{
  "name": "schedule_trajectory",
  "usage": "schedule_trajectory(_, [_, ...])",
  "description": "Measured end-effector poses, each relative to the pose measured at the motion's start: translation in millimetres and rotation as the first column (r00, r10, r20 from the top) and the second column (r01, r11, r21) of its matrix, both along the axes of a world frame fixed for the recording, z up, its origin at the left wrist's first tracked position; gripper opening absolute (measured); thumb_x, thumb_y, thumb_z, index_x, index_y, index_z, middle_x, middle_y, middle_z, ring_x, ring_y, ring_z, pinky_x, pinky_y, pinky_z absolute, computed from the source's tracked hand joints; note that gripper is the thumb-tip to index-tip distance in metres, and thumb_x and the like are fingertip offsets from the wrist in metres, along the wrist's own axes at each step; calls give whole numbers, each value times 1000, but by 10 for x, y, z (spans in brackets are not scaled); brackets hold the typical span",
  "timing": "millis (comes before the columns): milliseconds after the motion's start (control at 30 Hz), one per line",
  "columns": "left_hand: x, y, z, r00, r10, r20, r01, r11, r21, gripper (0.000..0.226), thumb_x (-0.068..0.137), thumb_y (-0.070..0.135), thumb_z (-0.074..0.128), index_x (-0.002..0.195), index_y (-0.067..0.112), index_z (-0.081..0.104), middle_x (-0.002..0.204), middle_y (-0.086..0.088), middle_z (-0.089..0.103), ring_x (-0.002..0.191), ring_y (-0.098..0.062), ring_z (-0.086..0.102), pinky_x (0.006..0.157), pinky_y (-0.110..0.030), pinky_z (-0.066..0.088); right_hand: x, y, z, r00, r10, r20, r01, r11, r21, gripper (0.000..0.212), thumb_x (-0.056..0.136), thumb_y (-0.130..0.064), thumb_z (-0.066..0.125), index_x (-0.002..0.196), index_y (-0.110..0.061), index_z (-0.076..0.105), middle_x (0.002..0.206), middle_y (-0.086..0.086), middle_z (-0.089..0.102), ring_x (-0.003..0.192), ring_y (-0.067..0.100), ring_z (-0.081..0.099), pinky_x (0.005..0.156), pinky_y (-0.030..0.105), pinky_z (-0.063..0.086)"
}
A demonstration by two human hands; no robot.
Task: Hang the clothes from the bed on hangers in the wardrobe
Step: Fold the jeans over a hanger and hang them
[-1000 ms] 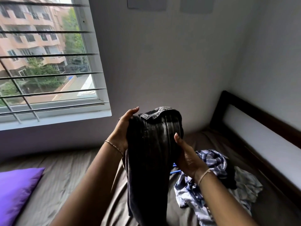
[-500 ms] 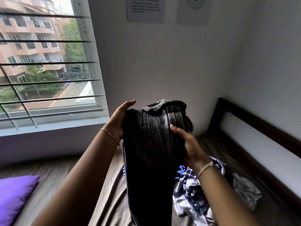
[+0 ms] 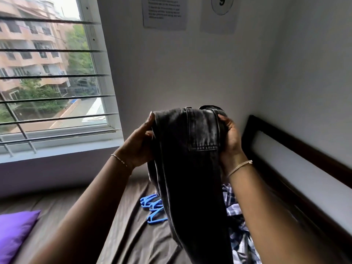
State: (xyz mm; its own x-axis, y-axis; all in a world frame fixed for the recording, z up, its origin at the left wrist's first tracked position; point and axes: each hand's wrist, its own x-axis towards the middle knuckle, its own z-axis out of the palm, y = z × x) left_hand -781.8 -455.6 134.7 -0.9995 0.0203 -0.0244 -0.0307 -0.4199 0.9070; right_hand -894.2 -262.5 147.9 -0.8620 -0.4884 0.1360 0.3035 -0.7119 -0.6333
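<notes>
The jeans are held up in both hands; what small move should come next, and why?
Probably the left hand should let go of the jeans and reach down for one of the blue hangers on the bed. The right hand also grips the waistband; the hangers lie below on the left side.

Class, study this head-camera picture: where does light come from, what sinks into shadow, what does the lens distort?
Head view: daylight enters by the window, left; the jeans go nearly featureless in shadow lower down; the wide lens leans the window frame and splays its bars; the wall notice is unreadably soft.
</notes>
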Motion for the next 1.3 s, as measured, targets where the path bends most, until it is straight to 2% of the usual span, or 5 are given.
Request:
schedule_trajectory(433, [-231,290,104,942,274,-192,-311,928,-203,14,87,4,62,100,3,67,92,-11,72,82,-22,70,84,-40,57,-160,478,104,966,84,-244,102,746,658,47,64,-12,84,108,0,70,103,23,71,93,37,70,85,61,52])
schedule_trajectory(700, [-259,513,375,928,295,-229,-321,943,-86,17,89,4,61,76,8,71,74,-7,73,67,-18,71,65,-36,60,27,676,-274,988,143,-65,-121,957,264,62,71,-48,77,121,-12,68,126,13,64,117,27,61,96,42,51])
schedule_trajectory(800, [-237,507,395,941,250,-227,-281,953,-112,7,87,4,63,83,5,69,79,-9,73,72,-20,71,67,-34,60,88,687,-361,982,182,-48,-164,952,259,87,59,-53,86,131,-12,59,131,13,61,122,28,57,99,44,49])
schedule_trajectory(1000, [-227,271,238,967,158,-202,-212,935,-285,33,77,-3,70,109,-3,63,97,-13,71,84,-22,71,74,-32,59,140,458,-199,999,19,-26,-10,948,319,25,70,-19,65,89,-5,75,83,10,74,74,25,70,76,35,57])
schedule_trajectory(1300, [-61,140,-23,983,95,-158,-156,883,-443,36,83,-21,48,101,8,60,78,2,73,70,-10,69,62,-21,56,308,466,-328,991,128,-48,-92,882,462,49,59,-21,73,106,-10,64,88,12,68,76,26,64,80,36,51])
